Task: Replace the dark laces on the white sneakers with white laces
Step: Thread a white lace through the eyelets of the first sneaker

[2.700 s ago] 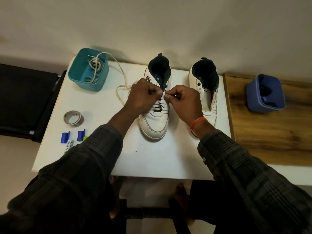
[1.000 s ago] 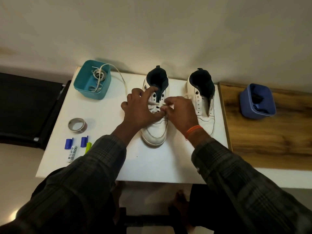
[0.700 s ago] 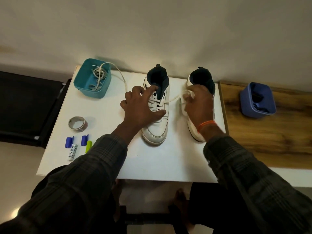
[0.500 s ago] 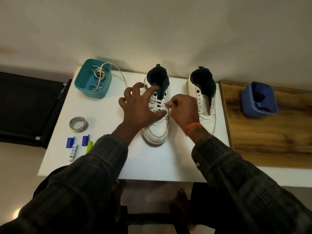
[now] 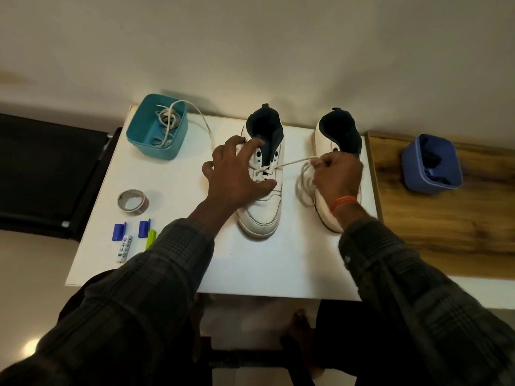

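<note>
Half a second ago the right hand was pinching at the eyelets of the left sneaker; now it has drawn away to the right, over the right sneaker, with thumb and forefinger pinched on the white lace, which runs taut from an eyelet to that hand; slack lace loops below the fist; the pull suggests a fresh crossing is being tightened, so lacing on this shoe is probably about half done, with the upper eyelets still bare; the left hand has stayed put, fingers spread and pressed on the shoe's left side, thumb across the vamp, steadying it; the right sneaker shows no lace that I can make out, though the hand covers its middle; a second white lace trails out of the teal bin on the far left, its end lost behind the left hand; dark material, likely the removed laces, sits in the blue bin far right, too dim to be sure
</note>
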